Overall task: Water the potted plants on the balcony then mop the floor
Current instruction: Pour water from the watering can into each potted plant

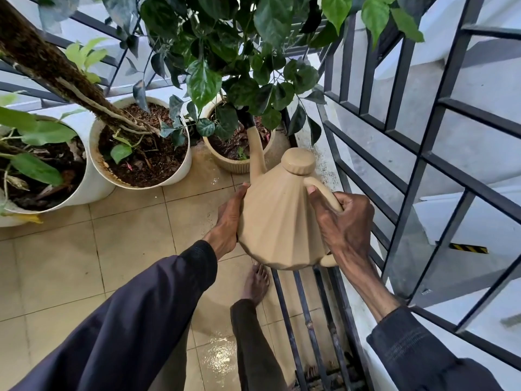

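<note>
Your right hand (345, 221) grips the handle of the beige watering can (277, 224), fingers curled round it, thumb on the top of the loop. Your left hand (229, 218) lies flat against the can's left side, fingers straight, supporting and not gripping. The can is held in the air above the tiled floor (127, 249), close to the dark metal railing (394, 117) on your right, lid knob (298, 160) on, body tipped forward. The spout (256, 145) runs up and away from you; its black tip (248, 119) sits over the soil of the ribbed beige pot (231, 165), under that plant's dark leaves. Can't tell whether water is coming out, since the foliage covers the tip. Left of that pot stands a white pot (183, 165) with brown soil and a thick leaning stem, and further left a second white pot (95, 187), just beside it. The tiles are wet and shiny around the ribbed pot and near your bare foot (256, 283), with a bright puddle (217, 359) beside your leg. Both sleeves are dark.
</note>
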